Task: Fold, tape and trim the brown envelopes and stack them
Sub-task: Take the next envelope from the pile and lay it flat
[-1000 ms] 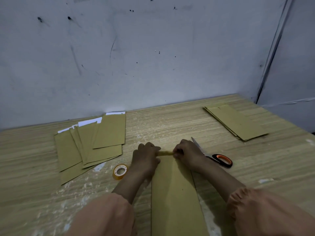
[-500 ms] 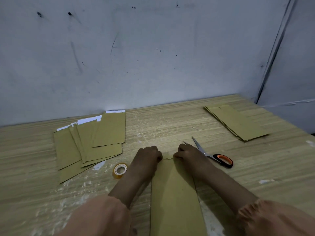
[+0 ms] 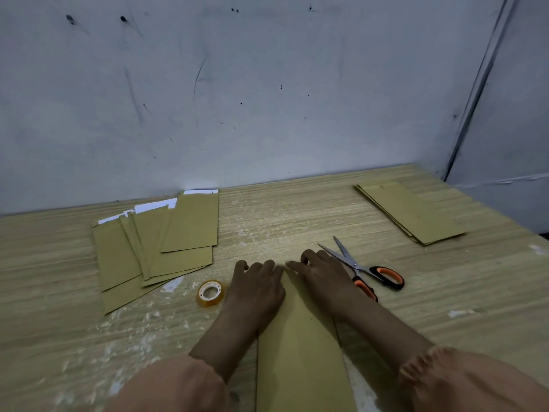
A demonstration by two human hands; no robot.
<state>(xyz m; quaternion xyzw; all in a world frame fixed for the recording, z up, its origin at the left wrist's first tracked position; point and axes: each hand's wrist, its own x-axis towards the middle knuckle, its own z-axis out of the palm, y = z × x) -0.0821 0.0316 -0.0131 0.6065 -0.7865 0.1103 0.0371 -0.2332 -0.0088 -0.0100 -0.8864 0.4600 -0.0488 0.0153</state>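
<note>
Both hands press flat on the far end of a brown envelope [image 3: 300,346] on the worktop [image 3: 445,292]: left hand [image 3: 257,288] and right hand [image 3: 322,275], fingers straight and together.

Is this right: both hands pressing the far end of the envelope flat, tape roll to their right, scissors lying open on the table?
Not quite. In the head view the tape roll lies to the left of the hands, beside the left hand. The rest holds: left hand and right hand press the envelope's far end, and the scissors lie open on the table.
</note>
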